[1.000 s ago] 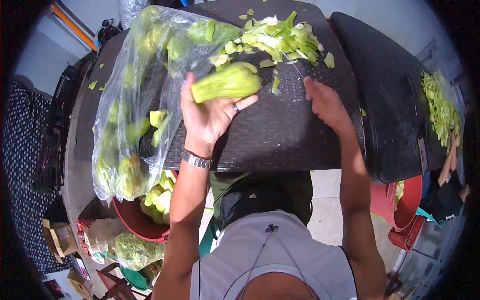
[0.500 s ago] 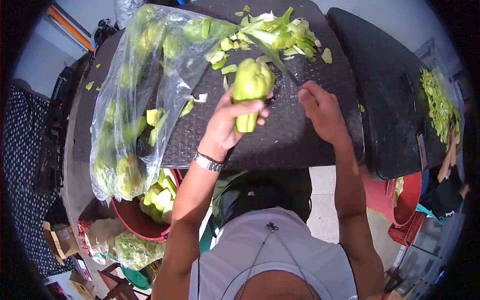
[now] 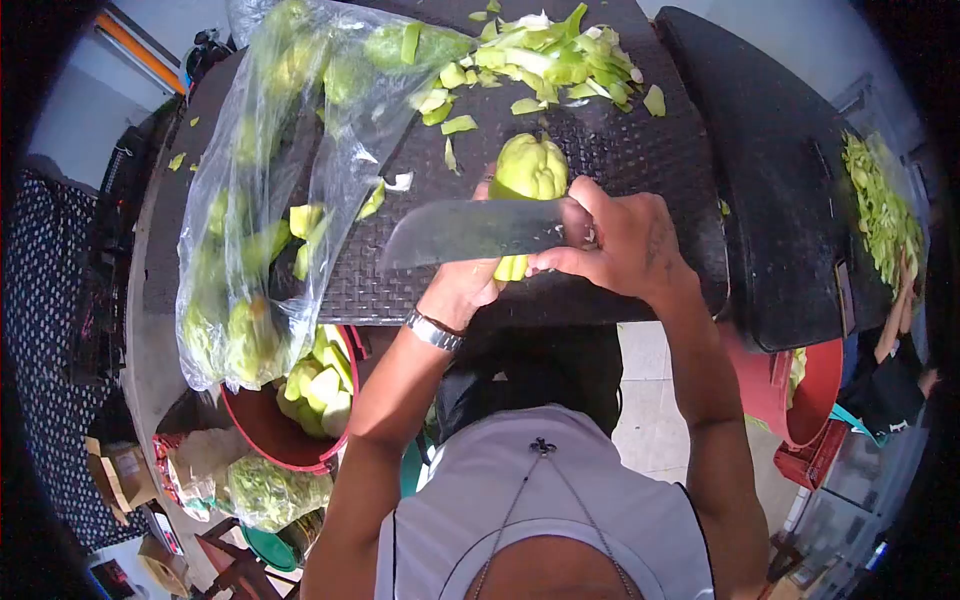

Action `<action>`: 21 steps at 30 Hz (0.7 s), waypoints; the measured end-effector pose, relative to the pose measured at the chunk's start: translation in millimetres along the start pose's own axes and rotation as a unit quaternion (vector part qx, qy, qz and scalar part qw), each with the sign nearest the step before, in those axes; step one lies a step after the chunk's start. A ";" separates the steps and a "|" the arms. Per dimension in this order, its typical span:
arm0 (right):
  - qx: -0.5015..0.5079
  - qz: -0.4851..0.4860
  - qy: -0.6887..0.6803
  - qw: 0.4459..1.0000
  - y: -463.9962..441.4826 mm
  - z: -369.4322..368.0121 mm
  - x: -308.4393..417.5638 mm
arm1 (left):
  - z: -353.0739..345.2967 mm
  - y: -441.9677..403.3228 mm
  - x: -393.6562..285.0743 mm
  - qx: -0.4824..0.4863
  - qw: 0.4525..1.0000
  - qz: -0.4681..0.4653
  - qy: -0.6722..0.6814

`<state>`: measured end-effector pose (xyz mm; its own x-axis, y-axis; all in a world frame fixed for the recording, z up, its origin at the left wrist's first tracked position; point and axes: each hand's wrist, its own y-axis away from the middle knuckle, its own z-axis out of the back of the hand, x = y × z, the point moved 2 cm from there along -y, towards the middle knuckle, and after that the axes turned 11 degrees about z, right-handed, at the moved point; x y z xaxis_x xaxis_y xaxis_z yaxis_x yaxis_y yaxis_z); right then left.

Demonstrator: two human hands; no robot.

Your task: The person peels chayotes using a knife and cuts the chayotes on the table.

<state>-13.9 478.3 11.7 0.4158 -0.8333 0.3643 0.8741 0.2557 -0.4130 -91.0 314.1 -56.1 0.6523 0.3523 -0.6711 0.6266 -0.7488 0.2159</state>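
My left hand (image 3: 468, 284) is closed around a pale green chayote (image 3: 530, 165), held upright above the near part of the dark woven-textured table (image 3: 590, 140). The blade hides most of its fingers. In my right hand (image 3: 625, 235) is a broad-bladed knife (image 3: 470, 232), its flat side crossing in front of the chayote with the tip toward the left. The thumb of that hand lies near the lower end of the chayote. Beyond it, a heap of green peelings (image 3: 560, 60) lies at the back of the table.
A clear plastic bag (image 3: 340, 200) of chayotes covers the table's left side. Below it stands a red bucket (image 3: 290, 455) of peeled pieces. A black table (image 3: 780, 200) adjoins on the right, with more peelings (image 3: 880, 210) near another person's arm (image 3: 895, 320). Another red bucket (image 3: 815, 400) is below.
The knife has swung from pointing away over the peelings to lying across the chayote, pointing left. My right hand has come left and nearer. The chayote has shifted slightly right.
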 end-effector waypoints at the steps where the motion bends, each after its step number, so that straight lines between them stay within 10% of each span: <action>1: 0.006 0.001 0.003 1.000 -0.6 0.0 -3.5 | 0.8 3.2 -0.4 -0.019 0.999 0.003 -0.027; 15: 0.046 -0.008 0.042 0.998 -31.3 0.1 -53.7 | 12.6 11.7 -25.5 -0.043 0.993 0.078 -0.073; 21: 0.026 -0.217 0.070 0.973 -24.4 11.2 -121.6 | 17.1 17.4 -46.8 -0.023 0.994 0.046 -0.101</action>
<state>-83.0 578.8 -13.1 -0.0313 -0.9261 0.3760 0.9730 -0.1144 -0.2006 -117.9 274.9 -33.1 0.6115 0.1594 -0.7750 0.5899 -0.7446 0.3123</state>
